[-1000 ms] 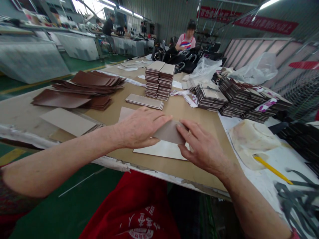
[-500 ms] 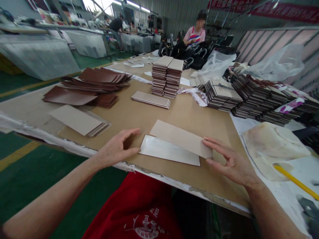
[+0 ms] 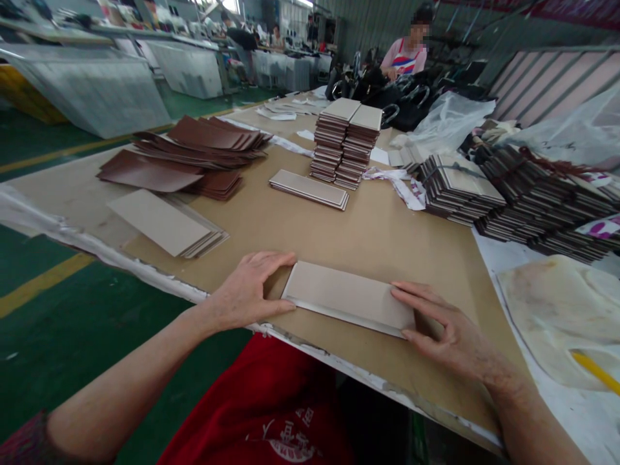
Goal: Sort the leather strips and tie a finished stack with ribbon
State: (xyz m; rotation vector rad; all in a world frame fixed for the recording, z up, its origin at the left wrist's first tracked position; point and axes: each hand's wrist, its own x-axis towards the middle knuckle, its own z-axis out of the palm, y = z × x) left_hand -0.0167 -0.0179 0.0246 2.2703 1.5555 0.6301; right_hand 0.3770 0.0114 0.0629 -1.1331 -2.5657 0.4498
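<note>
A beige rectangular board lies over a white-faced panel, whose pale strip shows along the near edge and left end. My right hand grips the board's right end, fingers on the far edge and thumb at the near corner. At the opposite end is my left hand, thumb and forefinger stretched apart at the two corners. Left of it lies a small fan of loose beige boards. Beyond the hands, a low stack of narrow boards rests on the brown tabletop.
Brown sheets are heaped at the left. Tall stacks of boards stand farther back, with tied bundles at the right. A yellow-handled tool lies near a stained pad. Behind dark bags is another person.
The beige board has come down and left, from lying askew to lining up over the white-faced panel. My left hand has shifted to span the left end. The view has turned slightly.
</note>
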